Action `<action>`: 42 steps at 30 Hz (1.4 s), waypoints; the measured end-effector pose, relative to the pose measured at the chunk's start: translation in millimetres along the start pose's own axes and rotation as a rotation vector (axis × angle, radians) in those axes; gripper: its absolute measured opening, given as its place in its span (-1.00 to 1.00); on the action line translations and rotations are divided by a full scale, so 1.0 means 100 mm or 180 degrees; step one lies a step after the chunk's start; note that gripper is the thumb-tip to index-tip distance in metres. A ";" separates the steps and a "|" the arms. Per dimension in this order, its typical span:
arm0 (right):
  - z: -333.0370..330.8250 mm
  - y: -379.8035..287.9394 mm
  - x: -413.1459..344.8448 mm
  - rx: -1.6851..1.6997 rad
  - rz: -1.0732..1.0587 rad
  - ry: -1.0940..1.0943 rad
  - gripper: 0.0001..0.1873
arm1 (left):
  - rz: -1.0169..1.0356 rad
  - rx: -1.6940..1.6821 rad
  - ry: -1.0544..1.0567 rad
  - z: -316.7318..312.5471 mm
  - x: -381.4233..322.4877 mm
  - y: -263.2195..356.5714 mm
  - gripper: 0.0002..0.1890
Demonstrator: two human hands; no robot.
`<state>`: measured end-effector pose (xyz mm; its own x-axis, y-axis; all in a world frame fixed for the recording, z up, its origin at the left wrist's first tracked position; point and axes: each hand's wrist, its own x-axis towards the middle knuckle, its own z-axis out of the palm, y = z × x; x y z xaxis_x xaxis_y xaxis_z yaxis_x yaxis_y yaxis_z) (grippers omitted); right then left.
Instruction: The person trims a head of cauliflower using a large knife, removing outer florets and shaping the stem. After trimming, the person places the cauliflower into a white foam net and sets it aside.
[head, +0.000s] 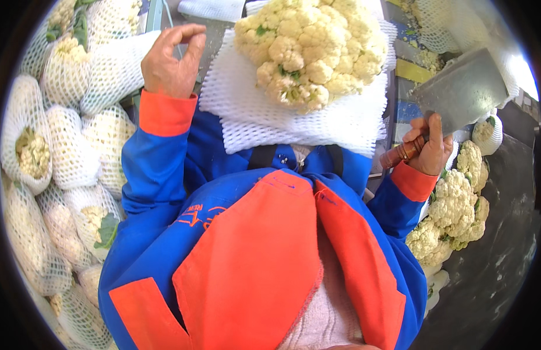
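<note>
A large cauliflower head [314,52] rests in front of me on stacked sheets of white foam netting [292,127]. My left hand [172,61] is raised to the left of it, apart from it. Its fingers are loosely curled, with a small gap between thumb and forefinger, and I see nothing held there. To the right, my right hand [432,146] grips the brown handle of a cleaver [463,92]. The broad metal blade points up and away, clear of the cauliflower.
Several cauliflowers in white foam net sleeves [73,148] are piled along my left side. Bare cauliflower heads [456,203] lie beyond my right forearm, beside a dark surface [493,262]. Cauliflower crumbs [428,59] are scattered at the upper right, near more netting [437,26].
</note>
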<state>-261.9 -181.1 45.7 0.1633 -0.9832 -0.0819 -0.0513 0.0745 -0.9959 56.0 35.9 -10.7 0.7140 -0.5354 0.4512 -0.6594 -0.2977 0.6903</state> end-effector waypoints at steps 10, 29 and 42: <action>-0.91 0.68 0.70 -0.1846 -0.0971 0.0917 -0.66 | -0.0446 -0.0680 -0.0425 0.14 -0.03 0.15 -0.89; -1.47 1.24 0.98 -0.3633 -0.0300 0.0748 -0.57 | -0.0263 -0.0686 -0.0549 0.26 -0.03 0.04 -0.88; -1.76 1.50 1.14 -0.3631 -0.1130 0.0758 -0.60 | -0.0181 -0.0726 -0.0618 0.26 -0.01 0.08 -0.83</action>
<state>-424.0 -311.2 -106.8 0.1656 -0.9340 0.3165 -0.8965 -0.2763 -0.3463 43.8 13.8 -20.5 0.6753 -0.6707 0.3068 -0.5343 -0.1581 0.8304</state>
